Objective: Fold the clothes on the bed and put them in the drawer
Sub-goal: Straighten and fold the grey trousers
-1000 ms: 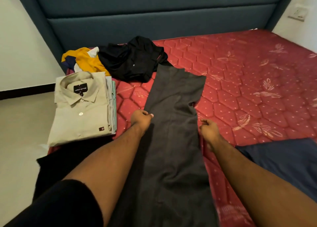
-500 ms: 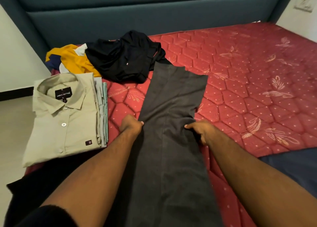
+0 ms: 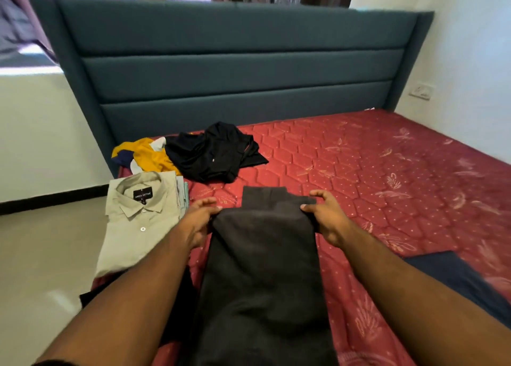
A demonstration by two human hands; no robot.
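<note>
Dark grey trousers (image 3: 262,268) lie lengthwise on the red mattress (image 3: 373,172), their far part doubled over at a fold. My left hand (image 3: 197,220) grips the fold's left edge and my right hand (image 3: 326,216) grips its right edge, thumbs on top. A short end of the trousers sticks out beyond the fold. A folded beige shirt (image 3: 138,221) sits on a small stack at the left edge of the bed. Unfolded black (image 3: 213,152) and yellow (image 3: 146,155) garments lie crumpled near the headboard.
A teal padded headboard (image 3: 235,69) stands at the far end. A dark blue cloth (image 3: 453,277) lies at the bed's right front, and a black garment (image 3: 91,296) hangs at the left edge. Pale floor (image 3: 41,255) is to the left, a wall socket (image 3: 420,91) at right.
Both hands gripped the trousers at mid-length and drew them toward me into a fold, so the far end now lies short of the black garment. My head has tilted up.
</note>
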